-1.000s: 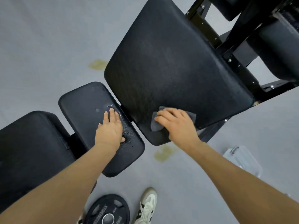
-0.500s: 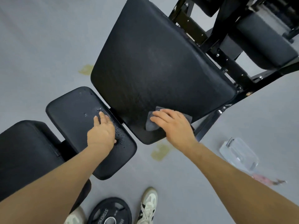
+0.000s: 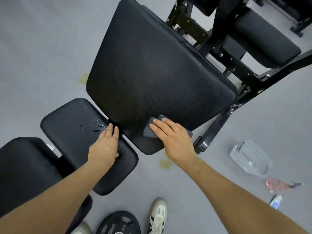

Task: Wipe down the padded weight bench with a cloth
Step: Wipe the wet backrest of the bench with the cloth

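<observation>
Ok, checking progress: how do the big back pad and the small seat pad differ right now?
The back pad is far larger than the seat pad. The back pad looks dry; the seat pad carries droplets. The right hand presses a cloth on the back pad; the left hand rests bare on the seat pad. Both are black.

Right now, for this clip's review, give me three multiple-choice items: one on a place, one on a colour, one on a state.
1. Where is the cloth?
A. on the floor
B. under the right hand on the big pad
C. on the weight plate

2. Cloth colour?
A. grey
B. red
C. yellow

3. The left hand is:
A. lifted in the air
B. gripping a bottle
C. resting flat on the small pad

Key: 1 B, fingers cover it at the pad's lower edge; 2 A, grey fabric shows; 3 C, palm down, fingers straight.
</observation>
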Available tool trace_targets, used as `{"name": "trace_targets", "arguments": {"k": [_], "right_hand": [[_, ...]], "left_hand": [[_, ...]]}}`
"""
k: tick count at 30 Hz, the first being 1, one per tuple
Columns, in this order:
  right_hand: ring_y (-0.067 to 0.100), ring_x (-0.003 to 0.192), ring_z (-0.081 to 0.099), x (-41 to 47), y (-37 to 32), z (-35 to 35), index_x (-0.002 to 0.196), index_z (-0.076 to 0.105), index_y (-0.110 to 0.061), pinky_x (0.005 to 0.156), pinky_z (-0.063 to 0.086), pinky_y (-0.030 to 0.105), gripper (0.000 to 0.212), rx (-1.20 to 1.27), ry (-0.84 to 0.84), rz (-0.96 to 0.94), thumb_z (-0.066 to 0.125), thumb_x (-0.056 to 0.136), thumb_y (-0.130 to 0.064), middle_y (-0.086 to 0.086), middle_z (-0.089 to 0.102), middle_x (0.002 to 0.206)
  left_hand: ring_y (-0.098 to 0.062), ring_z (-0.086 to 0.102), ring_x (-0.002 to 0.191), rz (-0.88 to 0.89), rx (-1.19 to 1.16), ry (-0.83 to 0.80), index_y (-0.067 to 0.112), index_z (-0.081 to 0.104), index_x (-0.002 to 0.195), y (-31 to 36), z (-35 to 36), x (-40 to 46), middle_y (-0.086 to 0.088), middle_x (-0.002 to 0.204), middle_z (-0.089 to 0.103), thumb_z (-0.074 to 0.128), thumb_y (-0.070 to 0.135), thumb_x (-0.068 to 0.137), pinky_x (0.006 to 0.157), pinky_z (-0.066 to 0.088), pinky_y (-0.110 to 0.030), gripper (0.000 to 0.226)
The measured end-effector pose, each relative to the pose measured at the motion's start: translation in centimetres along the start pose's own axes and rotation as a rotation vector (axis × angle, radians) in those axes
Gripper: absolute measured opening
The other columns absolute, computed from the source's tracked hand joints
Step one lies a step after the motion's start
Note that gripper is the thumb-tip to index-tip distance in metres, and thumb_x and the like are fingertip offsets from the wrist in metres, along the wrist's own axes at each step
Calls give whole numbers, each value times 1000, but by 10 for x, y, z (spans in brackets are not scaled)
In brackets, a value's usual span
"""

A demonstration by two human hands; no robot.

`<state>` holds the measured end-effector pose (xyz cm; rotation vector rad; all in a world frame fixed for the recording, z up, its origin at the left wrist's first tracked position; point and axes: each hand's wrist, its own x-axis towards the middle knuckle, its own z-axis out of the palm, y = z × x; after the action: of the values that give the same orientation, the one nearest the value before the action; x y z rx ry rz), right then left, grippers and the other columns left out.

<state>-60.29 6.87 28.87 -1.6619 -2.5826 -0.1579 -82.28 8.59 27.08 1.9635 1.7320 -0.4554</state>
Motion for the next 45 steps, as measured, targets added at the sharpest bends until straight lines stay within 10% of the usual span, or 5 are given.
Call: {"name": "trace_targets", "arguments": {"k": [8, 14, 28, 45], "right_hand": [[26, 128, 39, 16, 28, -19, 133, 49, -10, 102, 34, 37, 53, -65, 304, 424, 54, 82, 3, 9, 50, 139], [26, 125, 46, 32, -41, 23, 134, 50, -15, 98, 34, 37, 55, -68, 24, 160, 32, 83, -7, 3, 51, 139], [22, 112, 61, 164, -74, 44, 102, 71, -16, 92, 47, 32, 43, -61, -65, -234, 34, 80, -20, 0, 68, 111], [17, 98, 65, 11, -39, 16, 86, 73, -23, 85, 35, 26, 35, -96, -257, -423, 41, 73, -13, -8, 68, 96]], "left_hand": [[-16, 7, 147, 69, -118, 74, 20, 5, 151, -20, 10, -5, 5, 160, -6, 60, 38, 88, 114, 30, -32, 86], [-21, 2, 147, -52, -125, 183, 21, -3, 151, -55, 19, -15, -1, 160, -5, 53, 69, 73, 120, 12, -38, 108], [-22, -4, 147, -86, -93, 157, 20, -9, 150, -51, 24, -8, 0, 159, -13, 54, 66, 74, 119, 11, -42, 110], [-22, -7, 147, -141, -178, 32, 15, -8, 151, -43, 11, -10, -1, 159, -14, 68, 50, 75, 119, 16, -43, 113]]}}
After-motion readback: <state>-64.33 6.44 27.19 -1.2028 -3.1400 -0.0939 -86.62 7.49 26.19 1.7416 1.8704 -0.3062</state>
